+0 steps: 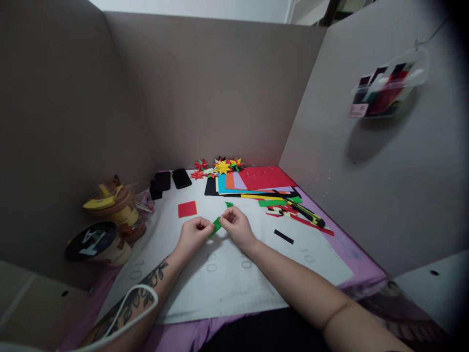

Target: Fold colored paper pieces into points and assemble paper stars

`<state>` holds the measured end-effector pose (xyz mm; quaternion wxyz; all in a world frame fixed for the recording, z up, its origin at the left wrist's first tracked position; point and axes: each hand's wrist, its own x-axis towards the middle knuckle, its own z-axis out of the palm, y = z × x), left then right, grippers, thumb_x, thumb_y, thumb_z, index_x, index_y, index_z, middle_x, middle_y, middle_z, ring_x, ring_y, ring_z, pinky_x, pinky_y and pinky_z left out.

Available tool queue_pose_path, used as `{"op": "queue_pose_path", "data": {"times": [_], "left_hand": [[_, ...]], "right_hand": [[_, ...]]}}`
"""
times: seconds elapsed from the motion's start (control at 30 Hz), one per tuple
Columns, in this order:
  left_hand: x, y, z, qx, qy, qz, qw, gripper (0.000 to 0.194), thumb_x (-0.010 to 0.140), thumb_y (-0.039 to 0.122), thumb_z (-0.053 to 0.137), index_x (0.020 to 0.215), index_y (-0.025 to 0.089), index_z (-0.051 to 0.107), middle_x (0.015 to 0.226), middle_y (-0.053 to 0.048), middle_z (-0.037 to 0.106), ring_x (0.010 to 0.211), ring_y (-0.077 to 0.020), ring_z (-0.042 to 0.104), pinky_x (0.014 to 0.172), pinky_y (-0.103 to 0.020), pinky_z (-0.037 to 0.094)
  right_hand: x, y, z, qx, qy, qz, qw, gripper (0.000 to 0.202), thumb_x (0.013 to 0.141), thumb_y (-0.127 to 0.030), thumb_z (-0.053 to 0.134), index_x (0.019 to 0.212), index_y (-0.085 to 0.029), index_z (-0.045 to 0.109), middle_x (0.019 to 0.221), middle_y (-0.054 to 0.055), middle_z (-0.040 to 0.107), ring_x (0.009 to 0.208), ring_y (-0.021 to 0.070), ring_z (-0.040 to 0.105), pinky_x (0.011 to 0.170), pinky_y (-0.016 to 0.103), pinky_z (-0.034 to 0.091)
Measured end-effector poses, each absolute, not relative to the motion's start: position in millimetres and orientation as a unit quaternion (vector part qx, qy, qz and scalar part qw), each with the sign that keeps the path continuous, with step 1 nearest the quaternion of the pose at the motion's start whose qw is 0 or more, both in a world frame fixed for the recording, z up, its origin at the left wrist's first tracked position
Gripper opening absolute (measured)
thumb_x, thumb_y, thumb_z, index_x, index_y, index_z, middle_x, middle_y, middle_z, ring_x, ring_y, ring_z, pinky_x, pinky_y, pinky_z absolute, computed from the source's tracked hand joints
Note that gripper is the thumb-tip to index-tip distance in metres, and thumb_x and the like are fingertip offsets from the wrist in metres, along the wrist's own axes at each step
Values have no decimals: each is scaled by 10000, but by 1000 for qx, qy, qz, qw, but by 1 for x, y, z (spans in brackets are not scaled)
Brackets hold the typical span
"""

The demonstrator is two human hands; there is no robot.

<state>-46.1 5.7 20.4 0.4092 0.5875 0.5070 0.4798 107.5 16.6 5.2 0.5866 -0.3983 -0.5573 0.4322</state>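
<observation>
A small piece of green paper is pinched between my two hands above the white sheet. My left hand grips its left end with thumb and forefinger. On the other end, the fingertips of my right hand are closed. Just beyond my right hand lies a small folded green paper piece, partly hidden by the fingers. A stack of red paper squares with a yellow edge lies beyond my left hand. To the right of my hands is a short black strip.
Several folded paper stars sit at the back by sheets of coloured paper. A yellow and black utility knife lies on paper scraps at right. Pots stand at left, near a black phone. Grey walls enclose the table.
</observation>
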Motion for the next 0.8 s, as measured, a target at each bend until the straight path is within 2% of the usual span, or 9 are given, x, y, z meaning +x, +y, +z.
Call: {"op": "queue_pose_path", "data": {"times": [0.2,0.4,0.53,0.6,0.8], "left_hand": [[-46,6,19,586,497,497,403,207,622,283,686,570,170,521,586,7,596,552,-114,532,527,-208,388],[-44,5,23,605,472,486,417,207,642,252,660,673,190,465,593,40,572,537,-100,518,522,-200,382],[-44,5,25,597,473,488,426,218,633,262,663,677,189,463,602,44,570,544,-99,523,532,-201,385],[-45,6,24,585,471,495,438,228,636,262,665,674,188,453,602,45,562,552,-99,527,538,-202,388],[-49,12,18,555,461,512,466,245,666,244,667,708,186,433,620,44,552,545,-85,515,537,-198,378]], "right_hand": [[106,16,7,-387,-542,447,597,155,697,-225,604,767,-209,467,671,-34,521,599,118,510,573,242,416],[108,18,5,-409,-560,404,596,121,709,-232,585,764,-209,479,703,-19,527,636,128,527,603,254,431],[106,17,2,-381,-565,439,585,288,680,-198,596,937,-218,469,744,-23,550,684,132,559,658,263,446],[104,15,1,-372,-576,464,561,360,674,-179,594,1001,-222,449,730,-34,557,663,128,559,647,259,440],[102,17,-1,-390,-566,480,546,319,686,-181,581,969,-221,439,608,-81,514,550,106,504,559,224,388]]}}
